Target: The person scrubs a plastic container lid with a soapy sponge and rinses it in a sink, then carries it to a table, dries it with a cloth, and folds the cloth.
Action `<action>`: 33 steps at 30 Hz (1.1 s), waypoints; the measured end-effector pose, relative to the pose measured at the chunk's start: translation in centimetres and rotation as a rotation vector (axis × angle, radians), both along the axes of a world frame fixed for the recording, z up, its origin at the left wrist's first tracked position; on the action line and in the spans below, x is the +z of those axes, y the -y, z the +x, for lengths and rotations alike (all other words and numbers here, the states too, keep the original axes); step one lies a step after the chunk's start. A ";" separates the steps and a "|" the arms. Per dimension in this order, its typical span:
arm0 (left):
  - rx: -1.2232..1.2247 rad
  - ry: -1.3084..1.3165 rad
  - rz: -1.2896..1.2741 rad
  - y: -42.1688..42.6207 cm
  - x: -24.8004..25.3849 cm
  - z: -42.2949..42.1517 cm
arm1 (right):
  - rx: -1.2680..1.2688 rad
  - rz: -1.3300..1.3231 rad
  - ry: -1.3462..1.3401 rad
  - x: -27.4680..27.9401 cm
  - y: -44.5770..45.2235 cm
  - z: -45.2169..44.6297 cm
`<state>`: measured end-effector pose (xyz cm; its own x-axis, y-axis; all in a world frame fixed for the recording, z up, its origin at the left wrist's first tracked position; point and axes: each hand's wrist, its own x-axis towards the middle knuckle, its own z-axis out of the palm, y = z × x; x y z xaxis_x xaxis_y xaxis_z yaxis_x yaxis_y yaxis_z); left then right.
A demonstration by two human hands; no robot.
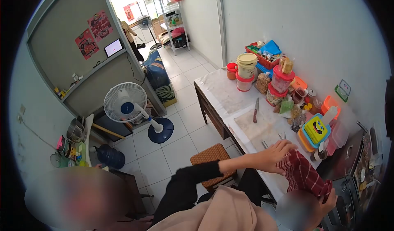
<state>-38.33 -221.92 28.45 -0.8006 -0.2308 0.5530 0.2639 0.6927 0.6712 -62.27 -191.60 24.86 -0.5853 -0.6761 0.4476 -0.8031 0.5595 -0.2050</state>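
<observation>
A dark red checked cloth (304,170) is stretched between my two hands over the near end of the white-topped table (215,93). My left hand (279,156), at the end of a black sleeve, grips the cloth's upper left edge. Down at the lower right, my right hand (327,206) holds the other end, with part of it hidden by a blurred patch. Beyond my left hand, a knife with a brown handle (255,115) lies on the tabletop. Small metal utensils (264,143) lie just beside my left hand.
Stacked tubs (246,66), food bags and a yellow-lidded box (316,129) line the wall side. A stove (349,159) stands at the right. Left are a woven stool (210,159), a fan (125,102) and a blurred person (78,198). Another person (130,36) stands near the doorway.
</observation>
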 end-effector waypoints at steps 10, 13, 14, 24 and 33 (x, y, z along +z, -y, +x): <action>-0.003 -0.001 -0.121 -1.3 -3.8 -4.3 | 0.072 -0.441 0.279 -4.7 -3.3 1.4; -0.039 -0.111 -0.250 -1.9 -1.7 -5.7 | 0.018 -0.485 0.367 -5.8 -2.4 2.0; -0.055 -0.142 -0.236 -2.0 -1.3 -6.1 | -0.050 -0.430 0.329 -5.1 -2.1 2.6; -0.122 0.029 -0.527 0.5 0.8 -8.1 | 0.000 -0.874 0.635 -5.5 -1.8 1.4; -0.222 0.157 -0.720 -2.2 -2.7 -11.1 | -0.255 -1.114 0.613 -5.4 -2.8 1.7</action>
<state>-49.47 -219.73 25.78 -0.8678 0.3178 0.3819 0.3863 0.9150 0.1164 -60.53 -188.79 19.44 -0.9502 0.0449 0.3084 -0.3098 -0.0273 -0.9504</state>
